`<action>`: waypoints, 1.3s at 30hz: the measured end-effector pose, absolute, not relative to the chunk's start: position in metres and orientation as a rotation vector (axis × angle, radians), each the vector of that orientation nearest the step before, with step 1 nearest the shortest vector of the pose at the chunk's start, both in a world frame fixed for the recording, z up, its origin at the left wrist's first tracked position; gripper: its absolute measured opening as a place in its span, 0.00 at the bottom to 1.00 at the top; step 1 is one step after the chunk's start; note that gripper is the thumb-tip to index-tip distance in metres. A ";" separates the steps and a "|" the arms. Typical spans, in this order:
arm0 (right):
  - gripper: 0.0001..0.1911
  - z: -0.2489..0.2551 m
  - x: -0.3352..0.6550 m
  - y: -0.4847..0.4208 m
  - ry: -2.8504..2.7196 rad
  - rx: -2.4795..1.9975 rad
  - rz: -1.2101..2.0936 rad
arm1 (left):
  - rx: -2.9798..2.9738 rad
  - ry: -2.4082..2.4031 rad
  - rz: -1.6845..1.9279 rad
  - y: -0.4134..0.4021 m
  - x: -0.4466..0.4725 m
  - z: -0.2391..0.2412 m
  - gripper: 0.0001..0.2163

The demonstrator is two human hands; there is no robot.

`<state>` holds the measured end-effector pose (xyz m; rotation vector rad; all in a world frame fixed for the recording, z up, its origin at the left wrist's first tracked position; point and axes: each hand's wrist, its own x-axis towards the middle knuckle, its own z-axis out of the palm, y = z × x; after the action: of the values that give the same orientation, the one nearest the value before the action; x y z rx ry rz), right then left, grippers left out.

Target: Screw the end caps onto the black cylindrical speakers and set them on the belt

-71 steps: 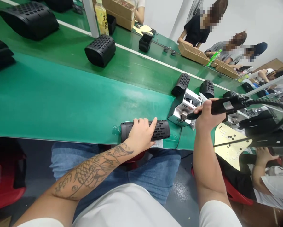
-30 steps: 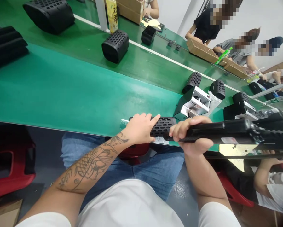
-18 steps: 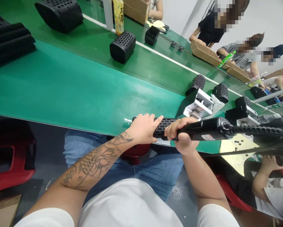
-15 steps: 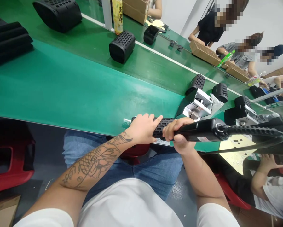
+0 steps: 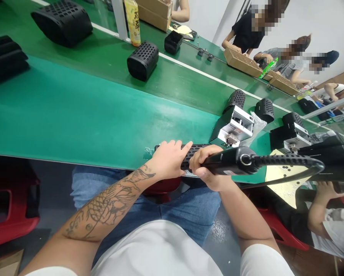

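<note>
At the near edge of the green belt lies a perforated black housing (image 5: 199,147), partly covered by both hands. My left hand (image 5: 167,159) holds it from above, its fingers stretched across the slotted top. My right hand (image 5: 208,165) is wrapped round a black corded electric screwdriver (image 5: 232,161), held almost level with its cable end pointing right. The screwdriver's tip is hidden behind my right fingers, so I cannot tell whether it touches the housing. Small clear scraps (image 5: 149,152) lie on the belt just left of the housing.
Just beyond my right hand stands a metal-and-black unit (image 5: 235,126). The tool's cable (image 5: 292,168) loops right, over a yellow sheet (image 5: 284,180). Black perforated housings (image 5: 143,61) stand along the far side. A co-worker's arm (image 5: 321,207) is at the right.
The screwdriver and my right hand have shifted a little left, closer to my left hand. My left hand still rests on the housing. The whole view has also shifted slightly.
</note>
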<state>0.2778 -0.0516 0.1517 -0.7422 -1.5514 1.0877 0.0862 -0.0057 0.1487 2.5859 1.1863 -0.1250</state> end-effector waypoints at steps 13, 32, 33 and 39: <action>0.26 0.163 0.433 0.050 -1.024 -1.103 0.128 | 2.650 1.027 0.011 0.005 0.086 0.140 0.51; 0.19 0.197 0.254 -0.051 -1.335 -0.503 0.815 | 2.063 0.863 0.828 -0.004 0.007 0.023 0.59; 0.21 0.194 0.241 -0.051 -1.362 -0.499 0.855 | 2.053 0.872 0.828 -0.005 0.008 0.023 0.58; 0.29 0.170 0.211 -0.040 -1.419 -0.633 0.983 | 2.043 0.859 0.867 -0.007 0.015 0.021 0.53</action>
<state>0.2106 -0.0398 0.1704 -0.6328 -1.4192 0.9830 0.0152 -0.0072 0.0206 2.0432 0.8589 0.8668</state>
